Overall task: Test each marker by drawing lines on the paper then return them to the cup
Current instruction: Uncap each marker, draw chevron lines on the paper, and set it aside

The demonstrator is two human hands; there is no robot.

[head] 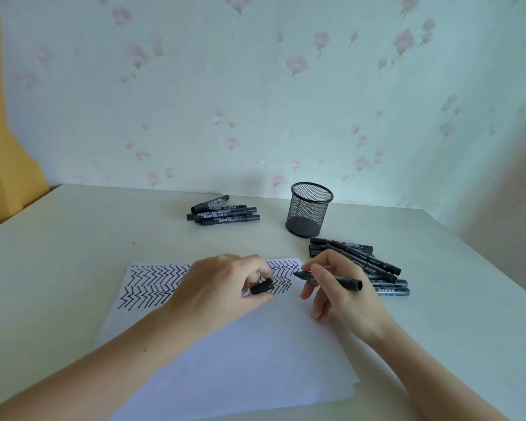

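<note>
Paper (240, 344) on worktop (73, 253): R hand (340, 287) fingers grip uncapped marker (328, 277) over its far R corner; L hand (222, 287) pinches cap (262, 286). Mesh cup (308, 209) beyond paper, w/ marker piles L (223, 209) & R (359, 262).

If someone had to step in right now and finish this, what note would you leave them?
Left hand pinches the marker's cap over the paper.
Right hand holds the uncapped marker, tip pointing at the cap.
Done: zigzag lines fill the paper's far strip.
The mesh cup looks empty.
One pile of markers lies left of the cup, another pile by the right hand; I cannot tell which is tested.
Left: finish this marker, test the rest, put all in the cup.
</note>
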